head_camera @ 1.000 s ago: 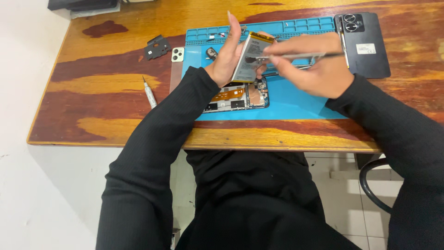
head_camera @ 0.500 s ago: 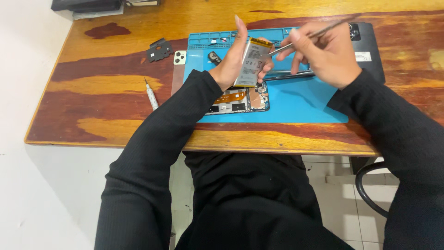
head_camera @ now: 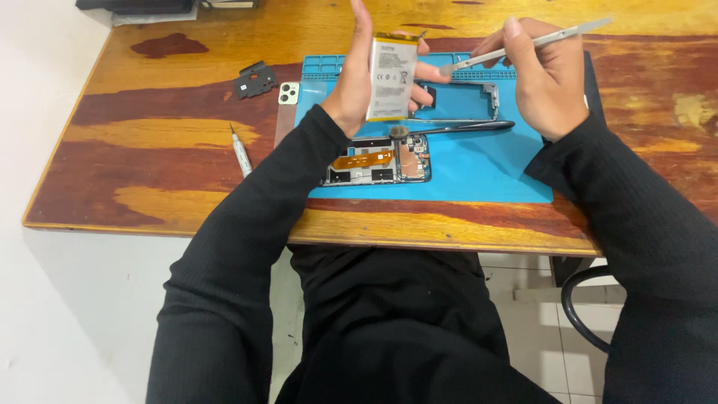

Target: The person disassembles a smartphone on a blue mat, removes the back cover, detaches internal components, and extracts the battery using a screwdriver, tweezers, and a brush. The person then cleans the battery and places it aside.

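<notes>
My left hand (head_camera: 357, 86) holds a flat white phone battery (head_camera: 390, 78) upright above the blue work mat (head_camera: 479, 168). My right hand (head_camera: 544, 78) grips a thin metal spudger (head_camera: 523, 43), whose tip points at the battery's upper right edge, close to my left fingertips. Below the hands lies an opened phone body (head_camera: 378, 161) with an orange flex cable and exposed boards. Behind it on the mat rests a metal phone frame (head_camera: 467, 101).
A screwdriver (head_camera: 241, 153) lies on the wooden table (head_camera: 149, 150) left of the mat. A small black bracket (head_camera: 254, 78) and a pale camera cover (head_camera: 289, 93) sit near the mat's far left corner. A dark phone is partly hidden behind my right wrist.
Both hands have lifted higher above the mat with the battery and spudger. The spudger tip has come off the battery's face towards its upper right edge.
</notes>
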`<control>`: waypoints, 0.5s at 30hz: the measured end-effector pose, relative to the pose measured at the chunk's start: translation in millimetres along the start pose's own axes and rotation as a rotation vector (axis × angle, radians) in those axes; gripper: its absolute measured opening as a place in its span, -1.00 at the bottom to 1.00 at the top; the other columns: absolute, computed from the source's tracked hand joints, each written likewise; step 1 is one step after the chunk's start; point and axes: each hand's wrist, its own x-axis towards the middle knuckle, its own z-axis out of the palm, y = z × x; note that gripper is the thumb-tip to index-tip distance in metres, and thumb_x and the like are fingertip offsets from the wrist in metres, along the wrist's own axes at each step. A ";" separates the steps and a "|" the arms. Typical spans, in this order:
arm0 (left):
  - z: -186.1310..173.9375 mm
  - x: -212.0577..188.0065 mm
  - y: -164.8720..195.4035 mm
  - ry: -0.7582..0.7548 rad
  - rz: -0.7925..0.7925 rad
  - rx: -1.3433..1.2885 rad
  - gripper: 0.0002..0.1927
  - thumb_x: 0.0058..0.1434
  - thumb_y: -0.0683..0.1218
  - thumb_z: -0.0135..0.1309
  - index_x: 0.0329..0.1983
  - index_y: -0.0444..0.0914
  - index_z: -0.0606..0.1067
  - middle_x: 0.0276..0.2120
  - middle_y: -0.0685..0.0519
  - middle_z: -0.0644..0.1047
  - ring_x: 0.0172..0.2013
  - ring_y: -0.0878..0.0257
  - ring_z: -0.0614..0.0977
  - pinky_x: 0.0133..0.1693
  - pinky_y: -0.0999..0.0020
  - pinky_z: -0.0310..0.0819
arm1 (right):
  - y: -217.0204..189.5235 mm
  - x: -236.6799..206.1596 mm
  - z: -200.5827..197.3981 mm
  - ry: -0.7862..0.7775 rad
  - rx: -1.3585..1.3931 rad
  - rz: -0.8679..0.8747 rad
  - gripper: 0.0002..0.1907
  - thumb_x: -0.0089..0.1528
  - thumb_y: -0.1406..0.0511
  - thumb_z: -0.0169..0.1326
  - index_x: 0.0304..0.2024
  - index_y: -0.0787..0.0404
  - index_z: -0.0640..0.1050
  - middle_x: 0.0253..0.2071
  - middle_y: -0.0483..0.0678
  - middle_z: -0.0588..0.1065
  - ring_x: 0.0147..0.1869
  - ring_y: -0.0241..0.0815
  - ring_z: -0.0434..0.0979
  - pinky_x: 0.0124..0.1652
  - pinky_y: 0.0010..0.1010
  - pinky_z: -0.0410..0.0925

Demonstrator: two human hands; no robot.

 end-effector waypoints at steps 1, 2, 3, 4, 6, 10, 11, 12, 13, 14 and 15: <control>-3.0 0.5 0.8 0.009 0.008 -0.006 0.13 0.08 0.67 -0.60 0.16 -0.35 0.34 -0.10 -0.29 0.66 -0.28 0.16 0.73 -0.26 0.32 0.70 | -2.8 0.4 0.6 -0.015 0.014 -0.051 -0.52 0.66 0.25 -0.27 -0.14 0.46 0.55 -0.16 0.11 0.58 -0.04 -0.19 0.59 0.01 -0.36 0.43; -6.6 0.7 1.5 0.018 0.016 -0.011 0.13 0.09 0.66 -0.60 0.16 -0.36 0.33 -0.10 -0.29 0.65 -0.28 0.14 0.74 -0.26 0.30 0.70 | -5.8 0.9 1.6 -0.011 -0.001 -0.072 -0.52 0.66 0.26 -0.29 -0.12 0.45 0.55 -0.14 0.11 0.58 -0.02 -0.17 0.59 0.04 -0.34 0.42; -11.2 0.5 2.2 0.052 0.027 0.023 0.13 0.11 0.66 -0.61 0.17 -0.35 0.34 -0.10 -0.28 0.66 -0.27 0.14 0.74 -0.24 0.30 0.70 | -8.8 1.7 2.9 -0.007 -0.015 -0.094 -0.53 0.66 0.26 -0.31 -0.09 0.44 0.55 -0.12 0.11 0.58 0.00 -0.15 0.60 0.08 -0.31 0.41; -16.4 0.9 3.0 0.084 0.038 0.057 0.12 0.12 0.66 -0.62 0.19 -0.35 0.34 -0.09 -0.26 0.68 -0.26 0.15 0.74 -0.22 0.31 0.71 | -11.8 2.7 3.3 -0.003 -0.031 -0.117 -0.53 0.66 0.27 -0.33 -0.07 0.43 0.54 -0.09 0.11 0.59 0.02 -0.13 0.60 0.11 -0.28 0.40; -27.7 1.9 4.5 0.126 0.060 0.083 0.10 0.17 0.64 -0.62 0.21 -0.33 0.35 -0.08 -0.24 0.68 -0.25 0.15 0.73 -0.19 0.29 0.69 | -16.8 6.2 2.4 -0.116 -0.250 0.033 -0.61 0.55 0.27 -0.27 -0.04 0.41 0.54 -0.26 0.10 0.58 -0.34 -0.09 0.47 -0.21 -0.27 0.34; -47.0 0.1 5.8 0.163 0.063 -0.007 0.04 0.26 0.63 -0.56 0.21 -0.32 0.36 -0.07 -0.17 0.60 -0.22 0.11 0.70 -0.17 0.22 0.66 | -22.6 4.0 8.2 -0.489 -0.620 0.219 -0.68 0.48 0.22 -0.09 0.08 0.23 0.61 -0.49 0.12 0.55 -0.48 0.01 0.55 -0.35 -0.18 0.38; -49.4 -0.7 5.4 0.167 0.050 -0.045 0.03 0.28 0.63 -0.54 0.20 -0.32 0.37 -0.07 -0.15 0.57 -0.21 0.11 0.70 -0.16 0.20 0.66 | -22.6 2.4 11.5 -0.521 -0.595 0.148 -0.69 0.41 0.17 0.00 -0.01 0.24 0.62 -0.47 0.13 0.55 -0.47 0.03 0.55 -0.35 -0.17 0.40; -50.7 -0.3 5.2 0.178 0.036 -0.015 0.04 0.26 0.63 -0.54 0.20 -0.33 0.38 -0.08 -0.12 0.56 -0.21 0.13 0.69 -0.18 0.20 0.66 | -21.9 1.4 14.6 -0.552 -0.570 0.075 -0.67 0.33 0.11 0.10 -0.10 0.24 0.64 -0.45 0.13 0.56 -0.45 0.05 0.55 -0.36 -0.16 0.41; -51.5 0.3 5.6 0.190 0.023 0.015 0.04 0.23 0.62 -0.53 0.19 -0.33 0.39 -0.10 -0.09 0.54 -0.22 0.15 0.67 -0.20 0.21 0.66 | -21.1 1.0 15.9 -0.583 -0.546 0.000 -0.63 0.26 0.06 0.19 -0.19 0.25 0.65 -0.42 0.13 0.56 -0.44 0.06 0.56 -0.37 -0.15 0.42; -51.3 -0.3 6.0 0.204 0.007 0.043 0.05 0.21 0.62 -0.53 0.19 -0.34 0.41 -0.11 -0.06 0.53 -0.22 0.18 0.66 -0.22 0.22 0.66 | -20.4 0.0 16.8 -0.601 -0.582 0.042 -0.63 0.22 0.06 0.21 -0.18 0.23 0.66 -0.42 0.12 0.56 -0.42 0.07 0.56 -0.35 -0.14 0.42; -50.3 -1.3 6.6 0.202 -0.032 0.090 0.07 0.20 0.65 -0.54 0.16 -0.33 0.42 -0.14 -0.05 0.54 -0.25 0.21 0.67 -0.24 0.24 0.68 | -19.8 -1.0 18.5 -0.619 -0.616 0.085 -0.63 0.19 0.06 0.24 -0.18 0.21 0.67 -0.42 0.12 0.55 -0.41 0.08 0.56 -0.34 -0.12 0.41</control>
